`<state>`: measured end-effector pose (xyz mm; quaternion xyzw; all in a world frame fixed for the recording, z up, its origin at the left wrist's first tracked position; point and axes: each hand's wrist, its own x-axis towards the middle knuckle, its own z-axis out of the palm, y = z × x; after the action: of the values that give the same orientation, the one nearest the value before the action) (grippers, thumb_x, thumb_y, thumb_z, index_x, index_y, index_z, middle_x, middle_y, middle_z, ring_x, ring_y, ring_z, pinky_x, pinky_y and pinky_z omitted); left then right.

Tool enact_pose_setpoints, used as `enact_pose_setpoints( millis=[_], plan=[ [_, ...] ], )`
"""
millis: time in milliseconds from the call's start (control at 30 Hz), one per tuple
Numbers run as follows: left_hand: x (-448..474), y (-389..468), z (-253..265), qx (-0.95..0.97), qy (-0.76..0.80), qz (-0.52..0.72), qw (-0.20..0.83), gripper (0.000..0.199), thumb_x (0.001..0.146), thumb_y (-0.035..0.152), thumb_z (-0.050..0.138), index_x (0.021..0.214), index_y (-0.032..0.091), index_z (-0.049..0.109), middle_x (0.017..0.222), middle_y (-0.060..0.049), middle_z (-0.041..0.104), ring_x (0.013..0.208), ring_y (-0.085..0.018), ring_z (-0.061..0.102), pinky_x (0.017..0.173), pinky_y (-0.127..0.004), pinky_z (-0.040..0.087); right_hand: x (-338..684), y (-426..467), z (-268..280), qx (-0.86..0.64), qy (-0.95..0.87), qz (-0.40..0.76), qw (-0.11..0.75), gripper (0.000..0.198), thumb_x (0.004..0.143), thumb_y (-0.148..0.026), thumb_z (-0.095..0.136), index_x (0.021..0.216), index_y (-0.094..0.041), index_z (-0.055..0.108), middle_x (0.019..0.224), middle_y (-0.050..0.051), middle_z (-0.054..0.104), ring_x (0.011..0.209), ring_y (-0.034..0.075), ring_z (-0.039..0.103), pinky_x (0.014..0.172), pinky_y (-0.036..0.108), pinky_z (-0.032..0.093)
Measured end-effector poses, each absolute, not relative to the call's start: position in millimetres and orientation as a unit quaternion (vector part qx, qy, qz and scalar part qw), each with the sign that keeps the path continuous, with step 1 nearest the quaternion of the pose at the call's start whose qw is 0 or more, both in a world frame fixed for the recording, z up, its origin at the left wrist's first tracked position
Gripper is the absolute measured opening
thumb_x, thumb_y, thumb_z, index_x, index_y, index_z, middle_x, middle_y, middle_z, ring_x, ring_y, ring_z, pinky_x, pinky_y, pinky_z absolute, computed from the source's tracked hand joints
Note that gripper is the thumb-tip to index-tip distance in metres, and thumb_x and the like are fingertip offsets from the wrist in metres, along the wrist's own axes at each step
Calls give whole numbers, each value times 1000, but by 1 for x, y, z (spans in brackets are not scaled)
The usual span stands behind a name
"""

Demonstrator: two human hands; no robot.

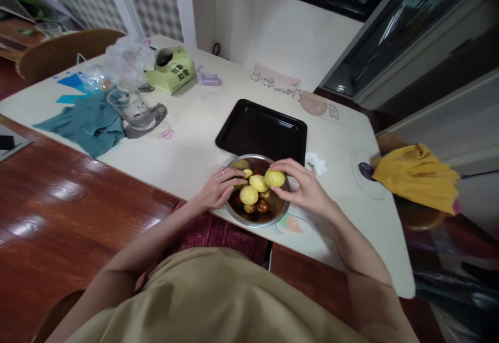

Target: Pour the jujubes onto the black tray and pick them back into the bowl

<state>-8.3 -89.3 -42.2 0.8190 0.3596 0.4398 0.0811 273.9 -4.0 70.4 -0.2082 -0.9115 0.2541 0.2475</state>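
A steel bowl (255,223) stands near the table's front edge, holding several yellow, smooth, round fruits (248,195) and smaller reddish-brown mottled ones (262,206). Between the thumb and fingers of my right hand (306,184) is one yellow fruit (275,178), raised at the bowl's right side. My left hand (218,187) reaches over the left rim with its fingers stretched out and thumb apart. Its fingertips are by a partly hidden yellow fruit (247,173); whether they press on it I cannot tell. Directly behind the bowl lies a black baking tray (265,127), its near edge partly covered.
Crumpled white tissue (316,163) lies right of the bowl. To the left are a teal cloth (88,124), a clear glass jug (132,109), plastic bags (128,60) and a green box (171,73). A yellow garment (419,176) hangs on a chair at the right.
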Motion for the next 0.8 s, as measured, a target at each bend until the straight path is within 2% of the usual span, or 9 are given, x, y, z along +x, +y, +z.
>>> enact_pose_setpoints(
  millis=[133, 433, 567, 800],
  plan=[
    [-8, -90, -40, 816, 355, 449, 84, 52, 115, 37, 25, 132, 18, 70, 136, -15, 72, 121, -27, 68, 104, -44, 48, 278, -22, 67, -183, -920, 286, 195, 33, 99, -29, 71, 130, -26, 62, 129, 11, 70, 117, 27, 71, 99, 42, 62],
    [-8, -91, -36, 815, 355, 449, 94, 51, 115, 35, 25, 132, 17, 69, 134, -15, 72, 125, -28, 67, 105, -44, 47, 280, -28, 67, -202, -936, 264, 118, 27, 98, -28, 71, 123, -25, 65, 128, 10, 70, 111, 27, 73, 93, 38, 62],
    [-9, -91, -36, 817, 362, 438, 97, 50, 115, 36, 26, 133, 18, 69, 134, -15, 72, 123, -28, 68, 103, -44, 48, 280, -29, 65, -202, -935, 265, 119, 26, 100, -31, 70, 125, -25, 64, 130, 11, 69, 113, 27, 73, 94, 37, 62],
    [-8, -88, -32, 836, 331, 431, 75, 38, 111, 34, 40, 135, 19, 65, 130, -16, 74, 116, -28, 70, 99, -44, 49, 276, -27, 54, -211, -929, 278, 121, 34, 100, -37, 74, 128, -24, 61, 128, 12, 68, 114, 29, 72, 95, 39, 62]
  ],
)
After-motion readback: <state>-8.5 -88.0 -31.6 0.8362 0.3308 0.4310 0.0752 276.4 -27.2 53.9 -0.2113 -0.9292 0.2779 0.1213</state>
